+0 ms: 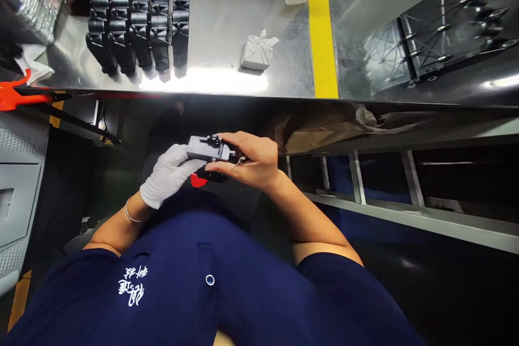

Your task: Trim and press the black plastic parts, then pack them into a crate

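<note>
In front of my body I hold a glossy black moulded part (201,148) between both hands, below the table edge. My left hand (165,174), in a white glove, is closed around its left end. My bare right hand (259,158) grips its right end with thumb and fingers. A thin, pointed metal tool tip (240,161) shows by the right palm; its handle is hidden. A small red thing (198,180) shows just below the part, too covered to name.
Rows of similar black parts (140,21) stand on the metal table (219,5). A white wrapped bundle (258,51) sits near its edge, left of a yellow stripe (323,43). Red-handled pliers or cutters (16,94) lie far left. Metal rails (365,205) run at right.
</note>
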Motion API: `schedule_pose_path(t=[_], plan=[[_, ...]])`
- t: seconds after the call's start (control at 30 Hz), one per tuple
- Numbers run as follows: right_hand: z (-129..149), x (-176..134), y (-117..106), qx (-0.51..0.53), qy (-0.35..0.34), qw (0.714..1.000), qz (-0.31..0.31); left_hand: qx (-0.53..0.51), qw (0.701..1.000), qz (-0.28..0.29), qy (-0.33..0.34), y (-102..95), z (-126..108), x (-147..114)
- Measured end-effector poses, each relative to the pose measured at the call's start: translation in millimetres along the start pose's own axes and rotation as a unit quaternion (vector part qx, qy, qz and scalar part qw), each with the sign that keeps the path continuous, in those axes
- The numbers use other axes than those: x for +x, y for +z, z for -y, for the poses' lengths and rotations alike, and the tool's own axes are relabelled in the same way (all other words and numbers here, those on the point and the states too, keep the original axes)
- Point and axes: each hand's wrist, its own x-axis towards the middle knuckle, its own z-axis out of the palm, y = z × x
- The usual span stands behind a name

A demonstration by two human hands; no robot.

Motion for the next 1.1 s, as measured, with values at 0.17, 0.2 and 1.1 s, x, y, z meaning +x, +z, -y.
schedule_pose_path(t=[0.17,0.2,1.1], plan=[[3.7,0.9,4.2,0.111,-0.003,0.994,0.02,-0.019,0.995,-0.098,-0.014,-3.5,7.1,7.9],[3.3,0.3,4.0,0.126,0.007,0.992,0.018,-0.009,0.993,-0.116,-0.015,-5.8,5.7,8.4],[-2.6,-24.2,7.5,0.088,0.049,0.991,0.091,0.028,0.999,-0.012,0.017,-17.4,-2.5,2.0]])
